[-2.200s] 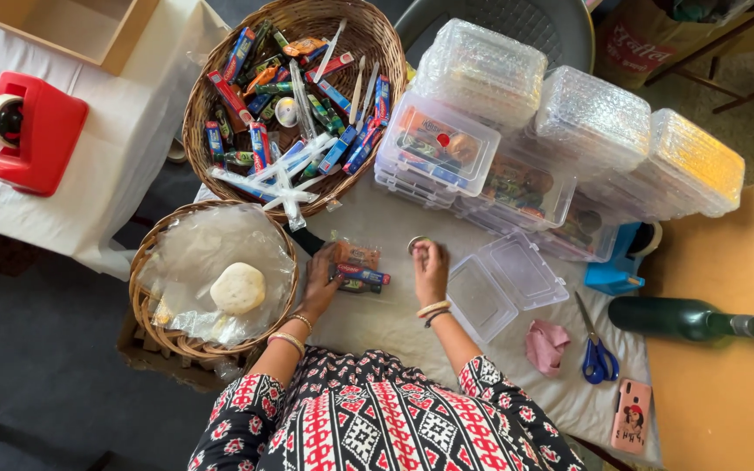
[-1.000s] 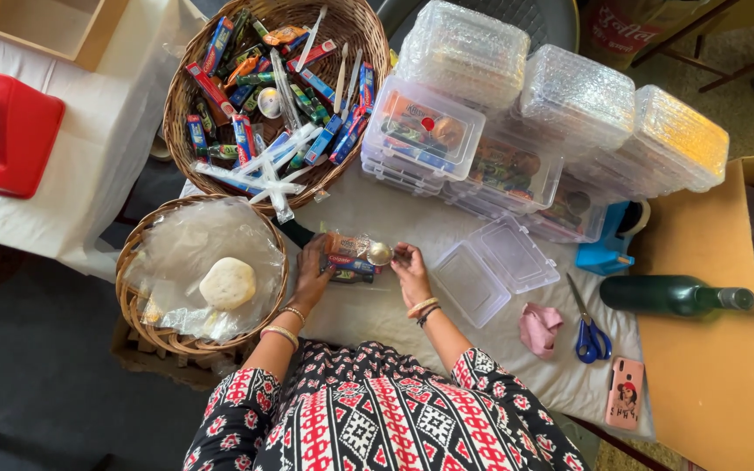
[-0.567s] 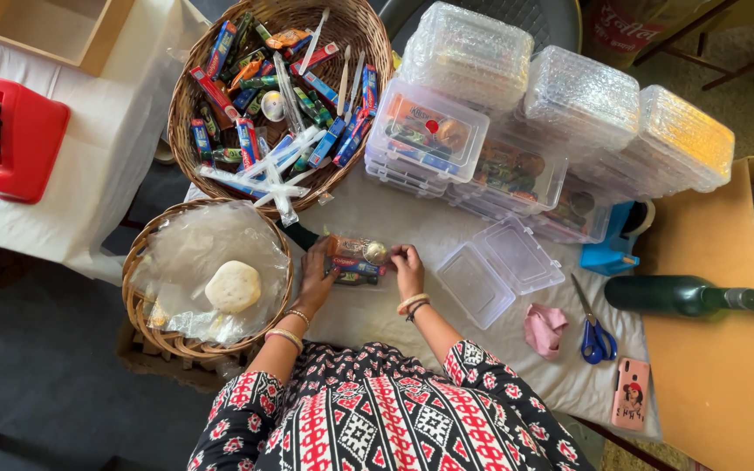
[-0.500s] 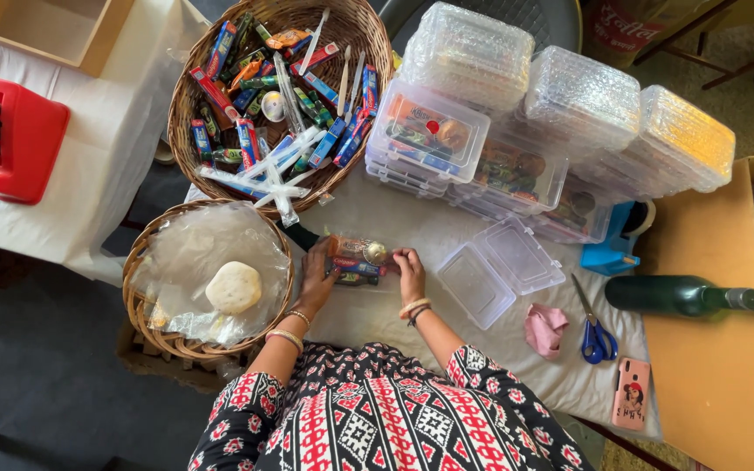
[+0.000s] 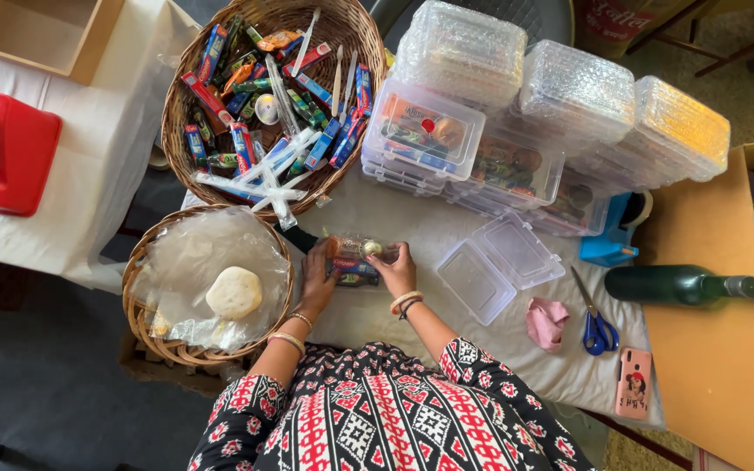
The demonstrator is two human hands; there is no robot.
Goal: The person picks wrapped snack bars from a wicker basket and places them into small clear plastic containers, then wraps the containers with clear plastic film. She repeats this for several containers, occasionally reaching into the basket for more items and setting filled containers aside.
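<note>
Seated at a cloth-covered table (image 5: 447, 235), a person in a red, black and white patterned top steadies a small clear plastic box (image 5: 358, 260) packed with colourful toiletry items, the left hand (image 5: 316, 281) cupped against its left side and the right hand (image 5: 394, 269) closed over its right end, fingers curled snugly about the box so that it sits pinned flat on the cloth, directly in front of the body. Both forearms angle inward from the lap, wrists bangled and bent down toward the box, elbows tucked close. Just to the right an empty clear box (image 5: 499, 266) lies hinged open, lid flat beside its base, within easy reach. Further right rest a crumpled pink cloth (image 5: 546, 321), blue-handled scissors (image 5: 597, 324), a phone in a pink case (image 5: 634, 382) and a dark green bottle (image 5: 678, 284) lying on its side. To the left sits a low wicker basket (image 5: 146, 336) lined with clear plastic and holding a pale round lump (image 5: 234, 292). Beyond the hands, a larger wicker basket (image 5: 351, 35) brims with toothbrushes and small tubes, alongside stacks of filled clear boxes (image 5: 517, 131), some wrapped in bubble film. A red tape dispenser (image 5: 2, 150) stands far left.
</note>
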